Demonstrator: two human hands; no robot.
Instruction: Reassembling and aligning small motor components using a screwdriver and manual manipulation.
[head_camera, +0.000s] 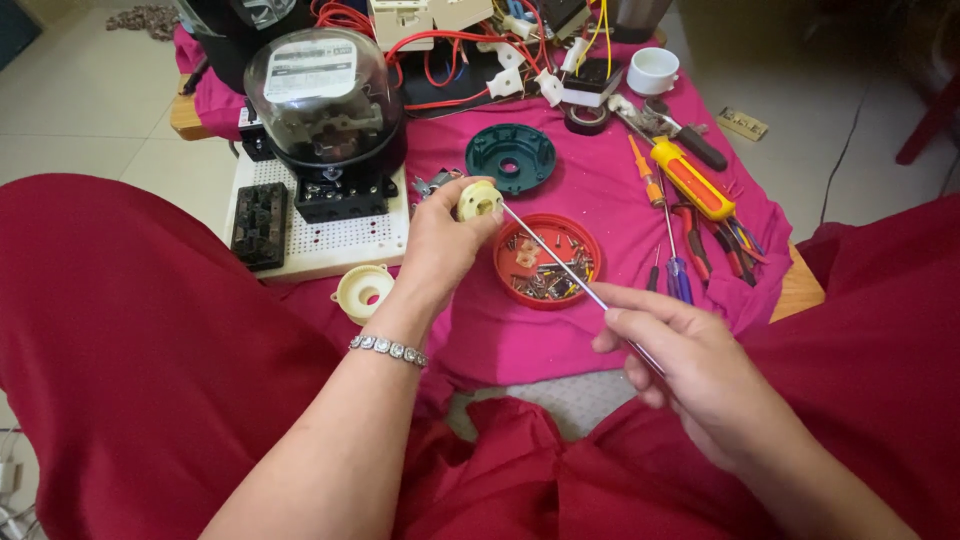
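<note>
My left hand (438, 245) grips a small round cream plastic fitting (478, 200) above the pink cloth. My right hand (690, 370) holds a thin screwdriver (560, 265) by its handle, and the shaft's tip reaches into the fitting. Right under the shaft sits a red lid (547, 262) filled with several small screws and metal bits. A bracelet circles my left wrist.
A glass-domed electric meter (325, 110) stands on a white perforated board (330, 240). A cream ring (362, 291) lies beside it, a dark green round base (510, 157) behind. Screwdrivers and pliers (690, 190), black tape (586, 119), a white cup (652, 70) and red wires (440, 60) crowd the low table.
</note>
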